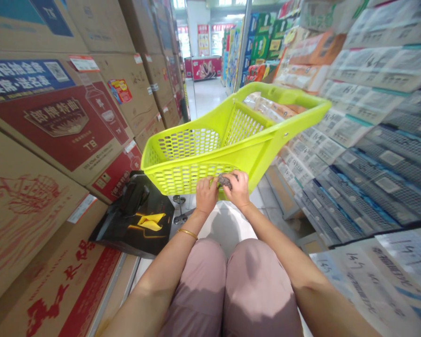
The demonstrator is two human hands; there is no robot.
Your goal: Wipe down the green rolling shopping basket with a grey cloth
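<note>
A yellow-green plastic shopping cart (187, 161) with lattice sides stands crosswise right before my knees. My right hand (237, 189) is closed on a crumpled dark grey cloth (228, 180) at the cart's lower near side. Close beside it, my left hand (206, 194) has its fingers bent against the same side. Its fingertips meet the cloth's left edge, but what they grip is hidden. Clear-wrapped packages (266, 106) show in the cart's part near the handle (315, 104).
Cartons (70, 121) are stacked high along the left. A black bag (136, 220) stands on the floor against them. On the right rise piles of wrapped packs (368, 98) and dark blue packs (358, 182). The aisle floor (210, 93) runs back to a red freezer (206, 68).
</note>
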